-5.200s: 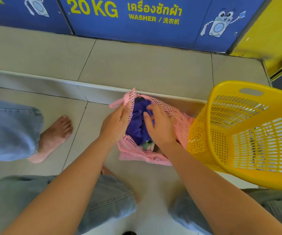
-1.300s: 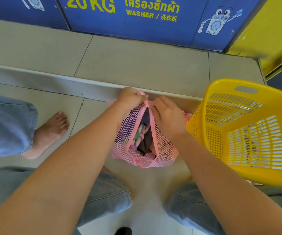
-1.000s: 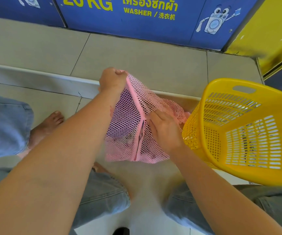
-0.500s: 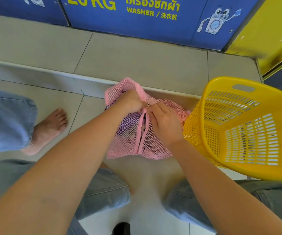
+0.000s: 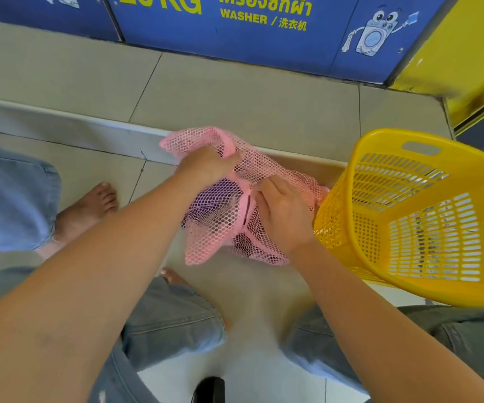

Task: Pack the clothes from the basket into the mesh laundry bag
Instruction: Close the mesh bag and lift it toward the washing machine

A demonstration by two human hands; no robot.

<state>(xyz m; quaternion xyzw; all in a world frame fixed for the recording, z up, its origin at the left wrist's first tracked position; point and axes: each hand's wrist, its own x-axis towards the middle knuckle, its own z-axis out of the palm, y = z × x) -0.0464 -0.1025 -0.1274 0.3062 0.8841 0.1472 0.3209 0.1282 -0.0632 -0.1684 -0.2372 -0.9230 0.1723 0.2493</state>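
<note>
Bending over the bag [image 5: 214, 228] at frame centre, clutched its upper mesh in the left hand [image 5: 206, 167], fingers curled tight round a bunch of netting. Pinched the pink seam strip [image 5: 246, 207] with the right hand [image 5: 281, 216], fingers bent, knuckles hiding part of the mesh. Saw purple clothes [image 5: 220, 196] through the netting, inside the bag. Found the yellow basket [image 5: 427, 289] tilted at right, against the bag's edge. Noted a bare foot [image 5: 89, 207] at left, a pale step [image 5: 60, 117] behind, the blue washer panel [image 5: 235, 39] along the top.
</note>
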